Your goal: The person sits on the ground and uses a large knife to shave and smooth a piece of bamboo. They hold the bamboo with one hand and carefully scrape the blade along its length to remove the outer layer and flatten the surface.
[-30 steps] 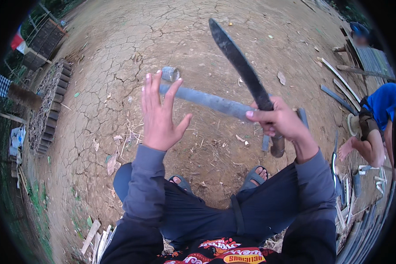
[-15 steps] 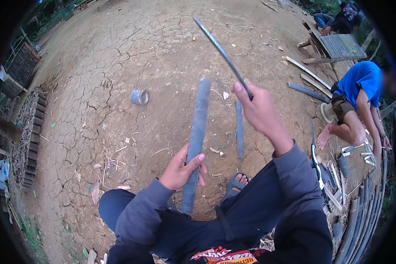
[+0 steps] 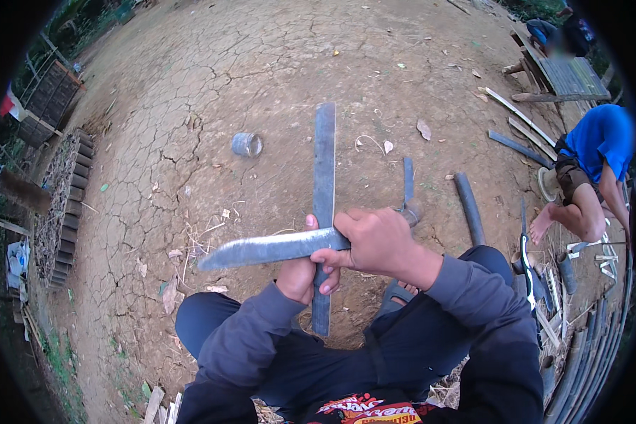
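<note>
My left hand [image 3: 300, 279] is closed around the lower part of a long, flat, dark grey bamboo strip [image 3: 324, 159], which stands lengthwise in front of me. My right hand [image 3: 381, 242] grips a machete [image 3: 268, 249] by its handle. The wide curved blade points left and lies across the strip, just above my left fingers, hiding part of them. Whether the edge touches the strip, I cannot tell. Beyond my right hand, a narrower bamboo piece [image 3: 408, 180] lies on the ground, and a round bamboo length [image 3: 469, 208] rests right of it.
A short open cylinder [image 3: 246, 144] lies ahead. At right, a person in a blue shirt [image 3: 601, 145] sits beside a saw [image 3: 526, 261], bamboo offcuts and a bundle of poles [image 3: 586, 353]. A low bamboo bench [image 3: 569, 76] stands farther back. Cracked dirt [image 3: 155, 106] spreads ahead.
The raised machete has come down and swung left, now crossing the strip. My right hand moved down and left to meet my left. The strip has turned more upright in the view.
</note>
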`<state>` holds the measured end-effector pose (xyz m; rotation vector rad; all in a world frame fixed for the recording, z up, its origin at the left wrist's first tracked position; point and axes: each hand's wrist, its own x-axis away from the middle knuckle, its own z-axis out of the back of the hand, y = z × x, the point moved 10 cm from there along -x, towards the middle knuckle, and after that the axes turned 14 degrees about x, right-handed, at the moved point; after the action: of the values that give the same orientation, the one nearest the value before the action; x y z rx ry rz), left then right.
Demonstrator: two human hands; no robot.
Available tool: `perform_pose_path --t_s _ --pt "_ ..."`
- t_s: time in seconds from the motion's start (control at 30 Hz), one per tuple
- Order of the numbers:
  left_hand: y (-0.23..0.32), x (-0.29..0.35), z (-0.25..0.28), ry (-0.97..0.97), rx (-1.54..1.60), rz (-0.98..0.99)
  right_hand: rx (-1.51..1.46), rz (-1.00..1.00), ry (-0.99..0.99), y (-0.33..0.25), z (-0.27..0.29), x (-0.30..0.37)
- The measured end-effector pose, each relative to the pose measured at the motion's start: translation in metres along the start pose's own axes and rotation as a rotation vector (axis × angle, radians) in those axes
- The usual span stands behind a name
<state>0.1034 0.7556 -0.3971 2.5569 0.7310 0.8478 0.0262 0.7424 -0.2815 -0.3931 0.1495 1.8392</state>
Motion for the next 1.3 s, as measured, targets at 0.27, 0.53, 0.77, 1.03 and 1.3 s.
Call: perform_pose_path --t_s 0.27,0.53,0.77,1.03,1.3 --pt "-0.006 0.017 -0.01 0.001 0.045 0.019 0.004 -0.163 0.048 0.05 -0.005 -0.015" --pt "-0.009 0.023 -0.012 -0.026 -0.007 0.064 -0.043 -0.165 0.059 0.065 -0.006 -0.02" --pt "0.005 0.014 0.011 0.094 -0.021 -0.036 -0.007 0.096 -0.044 -0.004 -0.016 -0.006" --pt "0.021 0.022 -0.004 0.077 -0.029 -0.091 0.014 0.057 0.064 0.023 -0.007 -0.014" --pt "0.025 0.031 -0.016 0.051 -0.02 -0.092 0.063 -0.146 0.118 0.066 0.006 -0.02"
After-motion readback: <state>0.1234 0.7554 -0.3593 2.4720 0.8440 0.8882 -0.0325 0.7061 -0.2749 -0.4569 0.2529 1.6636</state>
